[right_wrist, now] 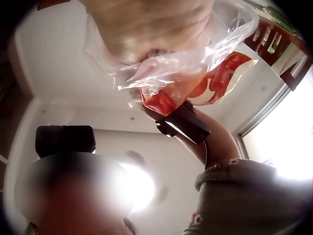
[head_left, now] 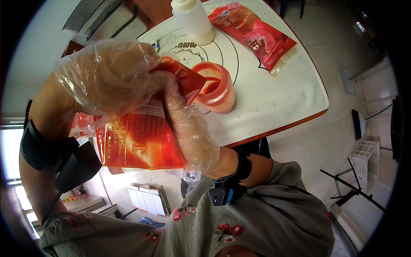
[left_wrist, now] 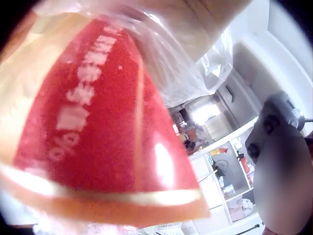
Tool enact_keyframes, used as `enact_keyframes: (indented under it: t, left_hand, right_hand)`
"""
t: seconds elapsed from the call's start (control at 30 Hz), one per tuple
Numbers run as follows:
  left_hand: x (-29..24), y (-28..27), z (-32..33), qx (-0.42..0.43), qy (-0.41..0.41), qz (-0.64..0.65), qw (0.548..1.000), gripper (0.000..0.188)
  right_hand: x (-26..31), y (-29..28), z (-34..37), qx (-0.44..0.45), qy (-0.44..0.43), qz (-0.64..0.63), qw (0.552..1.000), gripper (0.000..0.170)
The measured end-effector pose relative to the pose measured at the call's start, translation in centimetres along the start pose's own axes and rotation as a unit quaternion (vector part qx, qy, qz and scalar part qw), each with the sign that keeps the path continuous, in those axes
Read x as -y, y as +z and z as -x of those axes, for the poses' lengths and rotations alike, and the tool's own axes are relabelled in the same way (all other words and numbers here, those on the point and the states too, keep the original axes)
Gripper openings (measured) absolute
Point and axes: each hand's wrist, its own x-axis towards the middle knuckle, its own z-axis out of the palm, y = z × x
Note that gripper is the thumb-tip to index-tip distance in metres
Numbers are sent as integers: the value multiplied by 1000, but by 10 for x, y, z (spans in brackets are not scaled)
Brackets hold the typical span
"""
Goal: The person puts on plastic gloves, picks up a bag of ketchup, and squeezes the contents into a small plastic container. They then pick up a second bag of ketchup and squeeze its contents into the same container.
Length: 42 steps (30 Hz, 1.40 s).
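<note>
Both hands wear clear plastic gloves. The left hand (head_left: 113, 75) grips the upper part of a red sauce pouch (head_left: 139, 143), while the right hand (head_left: 190, 128) holds it near its narrow end. That end tilts over the mouth of a jar (head_left: 227, 96), and a red strand runs from it into the jar, which has red sauce inside. In the left wrist view the red pouch (left_wrist: 107, 122) fills much of the picture. Part of the pouch (right_wrist: 168, 98) shows below the gloved right hand (right_wrist: 151, 29) in the right wrist view; its fingertips are hidden there.
A white squeeze bottle (head_left: 195, 25) stands behind the jar on the white mat (head_left: 274, 96). To the right lies another red packet (head_left: 257, 36). The rounded table edge (head_left: 278, 127) is close to the right forearm. A broom (head_left: 358, 124) and a white rack (head_left: 364, 165) are farther right.
</note>
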Motion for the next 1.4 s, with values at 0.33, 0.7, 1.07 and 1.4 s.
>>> enact_keyframes:
  t: [0.33, 0.7, 1.07, 1.4]
  left_hand:
    - [-15, -6, -10, 49, -50, -85, 994, 23]
    - [4, -6, -9, -33, 286, -299, 910, 43]
    - [15, -4, -6, 27, 233, -251, 939, 54]
    - [28, 6, -13, -93, 387, -263, 879, 65]
  right_hand:
    - [-3, -10, -2, 17, 24, -18, 999, 54]
    - [-6, 0, 0, 21, -17, -97, 995, 53]
    - [-5, -1, 2, -7, -73, -13, 997, 43]
    - [-1, 2, 3, -54, -17, -58, 997, 42]
